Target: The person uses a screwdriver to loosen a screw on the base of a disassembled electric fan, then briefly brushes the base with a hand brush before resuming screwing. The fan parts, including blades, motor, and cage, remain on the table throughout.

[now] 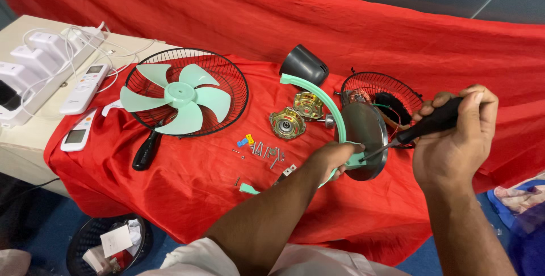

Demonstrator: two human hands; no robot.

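- Right hand (454, 140) clenched around the black handle of a screwdriver (423, 127); the shaft runs down and left from the fist, tip meeting the mint-green bracket (325, 101) at its lower end, by the metal motor housing (366, 131).
- Screwdriver long axis: slanted, handle up-right, tip down-left, pointing toward the left hand.
- Left hand (335, 157) grasps the bottom of the bracket just beside the screwdriver tip, fingers wrapped under it; exact finger contact partly hidden.
- Left hand is the nearer one to the bracket and housing; right hand sits well off to the right, linked only by the tool.
- Bracket is a curved arc, rising from the left hand up to the dark grey cone cover (305, 65).
- Behind the housing: small black rear grille (392, 91) with wires showing.
- Left of the bracket: two brass-coloured motor parts (295, 116), apart from the hands.
- Loose screws and small bits (261, 148) lie between the motor parts and the left forearm.
- Far left: big black grille holding the mint fan blade (180, 99), a second black-handled tool (146, 150) at its lower edge.
- Counter (187, 196) is draped in red cloth, which also hangs behind as a backdrop.
- Pale side table (22, 140) at left carries white remotes (85, 87) and chargers; a bin (108, 243) stands on the blue floor.
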